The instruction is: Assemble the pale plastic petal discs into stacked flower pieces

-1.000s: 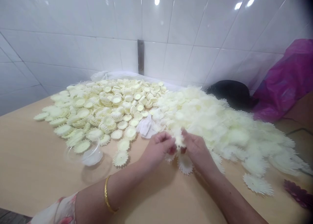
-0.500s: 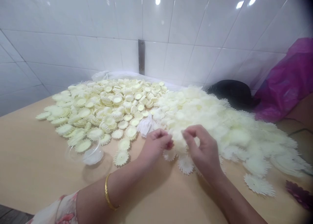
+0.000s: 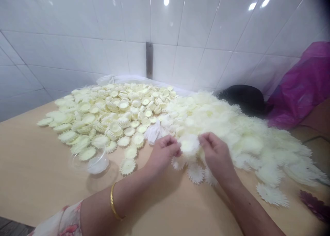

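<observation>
A thin, pale cream flower-petal disc (image 3: 189, 144) with a fringed rim is stretched between my two hands above the table. My left hand (image 3: 166, 150) is closed in a pinch at its left edge. On the opposite edge, the thumb and fingertips of my right hand (image 3: 216, 155) also pinch it. Motion blurs the disc, so any small item in the left fingertips cannot be made out. Below and behind my hands spreads a heap of loose, flat petal discs (image 3: 247, 143). To the left lies a pile of cupped, saw-edged flower pieces (image 3: 123, 105).
A clear round tub (image 3: 98, 164) with white contents stands at the left front of the wooden table (image 3: 46, 167). Crumpled white material (image 3: 154, 132) lies between the piles. A black rounded object (image 3: 242, 97), a magenta plastic bag (image 3: 296, 88) and a dark red petal piece (image 3: 314, 205) are at right.
My right hand has shifted slightly right and its fingers have closed on a petal disc, which now spans the gap between both hands. The left hand stays nearly still.
</observation>
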The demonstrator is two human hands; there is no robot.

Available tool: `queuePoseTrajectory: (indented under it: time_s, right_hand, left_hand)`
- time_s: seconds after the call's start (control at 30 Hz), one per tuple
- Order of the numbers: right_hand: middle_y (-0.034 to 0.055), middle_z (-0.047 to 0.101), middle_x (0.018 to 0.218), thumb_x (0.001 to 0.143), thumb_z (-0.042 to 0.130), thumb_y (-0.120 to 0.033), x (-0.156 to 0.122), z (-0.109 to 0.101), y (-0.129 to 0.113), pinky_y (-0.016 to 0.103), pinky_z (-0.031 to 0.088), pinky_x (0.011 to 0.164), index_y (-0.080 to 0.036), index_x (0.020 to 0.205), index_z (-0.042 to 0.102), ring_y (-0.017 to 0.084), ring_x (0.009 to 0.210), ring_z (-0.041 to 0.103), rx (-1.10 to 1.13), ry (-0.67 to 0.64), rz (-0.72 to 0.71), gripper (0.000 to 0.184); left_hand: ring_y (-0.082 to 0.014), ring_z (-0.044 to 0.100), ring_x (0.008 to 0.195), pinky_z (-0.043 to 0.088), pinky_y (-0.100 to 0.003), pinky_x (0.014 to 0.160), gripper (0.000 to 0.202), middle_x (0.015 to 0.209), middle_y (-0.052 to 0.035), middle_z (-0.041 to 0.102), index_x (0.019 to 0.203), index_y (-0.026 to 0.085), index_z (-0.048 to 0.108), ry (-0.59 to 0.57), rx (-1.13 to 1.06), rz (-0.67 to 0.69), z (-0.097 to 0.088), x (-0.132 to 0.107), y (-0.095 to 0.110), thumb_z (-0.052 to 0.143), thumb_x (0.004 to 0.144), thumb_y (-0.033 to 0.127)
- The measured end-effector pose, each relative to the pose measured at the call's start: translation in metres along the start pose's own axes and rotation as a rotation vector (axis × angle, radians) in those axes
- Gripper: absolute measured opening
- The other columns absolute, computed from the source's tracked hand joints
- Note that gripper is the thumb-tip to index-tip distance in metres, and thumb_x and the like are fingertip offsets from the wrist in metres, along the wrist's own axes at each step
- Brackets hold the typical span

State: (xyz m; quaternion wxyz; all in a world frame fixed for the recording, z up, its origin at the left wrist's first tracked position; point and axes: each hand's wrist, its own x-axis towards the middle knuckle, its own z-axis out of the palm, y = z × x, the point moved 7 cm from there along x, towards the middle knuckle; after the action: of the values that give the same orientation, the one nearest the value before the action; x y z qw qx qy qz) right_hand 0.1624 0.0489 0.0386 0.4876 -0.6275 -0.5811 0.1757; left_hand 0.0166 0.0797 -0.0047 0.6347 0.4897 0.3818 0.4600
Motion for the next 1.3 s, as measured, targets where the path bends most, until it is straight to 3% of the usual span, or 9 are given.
queuePoseTrajectory:
  time_s: [0.33, 0.53, 0.7, 0.87, 0.93, 1.07, 1.13, 1.3]
  right_hand:
    - [0.0008, 0.049, 0.06, 0.082, 0.042, -0.03, 0.004, -0.019, -0.004, 0.028, 0.034, 0.056, -0.02, 0.064, 0.044, 0.016, 0.057, 0.045, -0.236, 0.234, -0.094, 0.021]
    - [0.0011, 0.048, 0.06, 0.082, 0.042, -0.028, 0.014, -0.049, 0.015, 0.03, 0.033, 0.058, -0.02, 0.066, 0.043, 0.016, 0.058, 0.044, -0.336, 0.417, 0.013, 0.017]
    - [0.0012, 0.053, 0.07, 0.075, 0.054, -0.026, 0.017, -0.042, 0.011, 0.028, 0.036, 0.061, -0.019, 0.075, 0.051, 0.016, 0.063, 0.049, -0.341, 0.332, -0.156, 0.007]
    - [0.0009, 0.049, 0.06, 0.084, 0.045, -0.036, 0.008, -0.032, -0.005, 0.028, 0.035, 0.058, -0.02, 0.057, 0.046, 0.014, 0.057, 0.045, -0.316, 0.312, -0.221, 0.032]
    - [0.0016, 0.053, 0.063, 0.083, 0.047, -0.04, 0.005, -0.023, -0.009, 0.028, 0.037, 0.059, -0.019, 0.062, 0.051, 0.015, 0.06, 0.047, -0.202, 0.21, -0.193, 0.03]
    - [0.0031, 0.06, 0.079, 0.075, 0.058, -0.041, -0.001, 0.007, -0.005, 0.028, 0.041, 0.066, -0.018, 0.087, 0.057, 0.017, 0.073, 0.053, 0.121, -0.146, -0.019, 0.026]
    - [0.0016, 0.057, 0.076, 0.074, 0.059, -0.039, -0.004, 0.019, -0.001, 0.027, 0.041, 0.063, -0.018, 0.085, 0.056, 0.015, 0.07, 0.052, 0.251, -0.263, 0.071, 0.024]
    - [-0.0045, 0.042, 0.06, 0.078, 0.055, -0.036, -0.005, 0.023, 0.004, 0.022, 0.033, 0.053, -0.018, 0.066, 0.047, 0.009, 0.056, 0.038, 0.352, -0.3, 0.138, 0.023]
  left_hand:
    - [-0.0112, 0.052, 0.059, 0.039, -0.027, 0.064, 0.013, 0.056, 0.0003, 0.055, 0.061, 0.016, 0.052, -0.058, 0.022, 0.048, 0.009, -0.004, 0.006, 0.061, 0.069, 0.023]
    - [-0.0113, 0.053, 0.06, 0.041, -0.029, 0.067, 0.015, 0.057, 0.0016, 0.054, 0.063, 0.017, 0.05, 0.029, -0.018, 0.016, -0.005, 0.002, 0.001, 0.06, 0.07, 0.025]
    - [-0.0111, 0.054, 0.06, 0.041, -0.028, 0.067, 0.015, 0.059, 0.0015, 0.055, 0.065, 0.017, 0.053, 0.016, -0.049, 0.006, -0.005, 0.004, -0.002, 0.062, 0.069, 0.027]
    - [-0.0104, 0.052, 0.059, 0.041, -0.026, 0.064, 0.014, 0.058, 0.0018, 0.053, 0.064, 0.016, 0.053, -0.016, 0.021, 0.066, 0.001, 0.002, 0.004, 0.062, 0.069, 0.025]
    - [-0.0104, 0.052, 0.059, 0.04, -0.026, 0.063, 0.014, 0.058, 0.0014, 0.053, 0.064, 0.016, 0.053, -0.026, 0.07, 0.08, 0.002, 0.001, 0.006, 0.06, 0.071, 0.025]
    - [-0.0103, 0.05, 0.058, 0.039, -0.025, 0.06, 0.017, 0.057, 0.0008, 0.053, 0.063, 0.015, 0.052, -0.051, 0.086, 0.068, 0.005, -0.001, 0.006, 0.061, 0.071, 0.027]
    - [-0.0103, 0.05, 0.057, 0.039, -0.025, 0.06, 0.018, 0.057, 0.0005, 0.054, 0.063, 0.015, 0.052, -0.082, 0.078, 0.063, 0.008, -0.002, 0.005, 0.061, 0.072, 0.029]
    - [-0.0108, 0.052, 0.059, 0.04, -0.027, 0.063, 0.02, 0.059, 0.0, 0.056, 0.066, 0.015, 0.052, -0.168, 0.01, 0.041, 0.014, -0.004, 0.003, 0.06, 0.074, 0.032]
